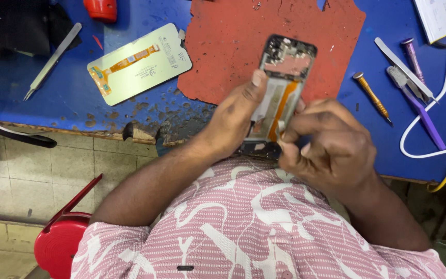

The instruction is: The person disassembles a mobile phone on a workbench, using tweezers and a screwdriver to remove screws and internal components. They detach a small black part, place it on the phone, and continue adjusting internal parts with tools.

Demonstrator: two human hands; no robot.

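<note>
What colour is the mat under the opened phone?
The mat is dull red, worn at its edges; head view.

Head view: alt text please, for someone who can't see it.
Left hand holds an opened phone over a red mat while the right hand pinches something small at its lower edge. Tweezers and a screwdriver lie alongside.

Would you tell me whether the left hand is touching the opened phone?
Touching. The head view shows the left hand gripping the opened phone, its thumb pressed on the phone's left edge.
</note>
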